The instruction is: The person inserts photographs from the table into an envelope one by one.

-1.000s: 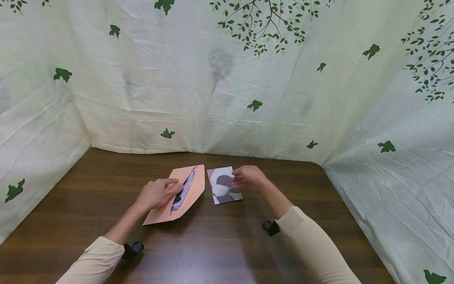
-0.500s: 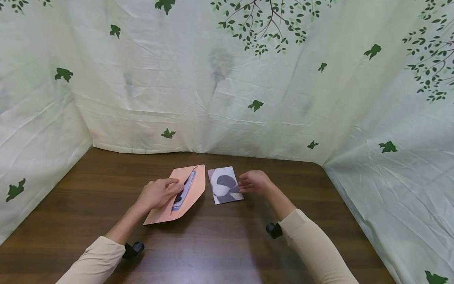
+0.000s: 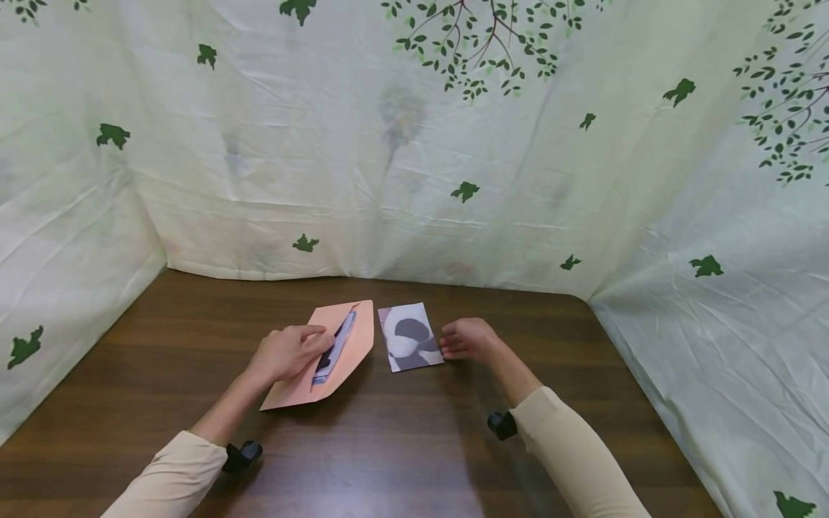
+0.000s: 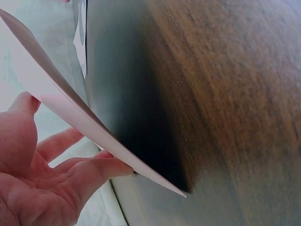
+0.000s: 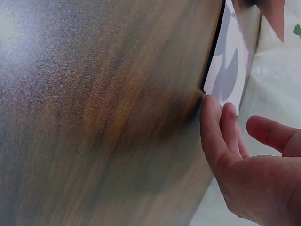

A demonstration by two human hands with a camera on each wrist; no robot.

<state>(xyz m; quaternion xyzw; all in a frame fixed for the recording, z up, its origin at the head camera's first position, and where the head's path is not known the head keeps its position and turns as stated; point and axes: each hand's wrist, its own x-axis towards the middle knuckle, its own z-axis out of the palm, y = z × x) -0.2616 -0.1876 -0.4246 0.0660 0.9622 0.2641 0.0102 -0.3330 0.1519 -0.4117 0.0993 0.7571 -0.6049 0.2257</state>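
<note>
A pink envelope (image 3: pixel 355 360) lies tilted on the table, with cards (image 3: pixel 337 349) showing in its opening. My left hand (image 3: pixel 288 352) pinches it, thumb on one face and fingers on the other, as the left wrist view shows. To its right a patterned grey and white card (image 3: pixel 411 338) lies flat. My right hand (image 3: pixel 471 338) is beside the card's right edge, fingers lightly bent and nothing in its grasp. In the right wrist view its fingertips (image 5: pixel 210 101) are right at the card's corner; whether they touch it I cannot tell.
Brown wooden table (image 3: pixel 363 460) under both hands. A pale curtain (image 3: pixel 350 216) printed with leaves hangs behind and at both sides. Each wrist carries a black strap-on camera, such as the left one (image 3: pixel 242 457).
My right hand has drawn off the card, moving right and slightly nearer to me, to the card's right edge. The left hand, envelope and card stay in place.
</note>
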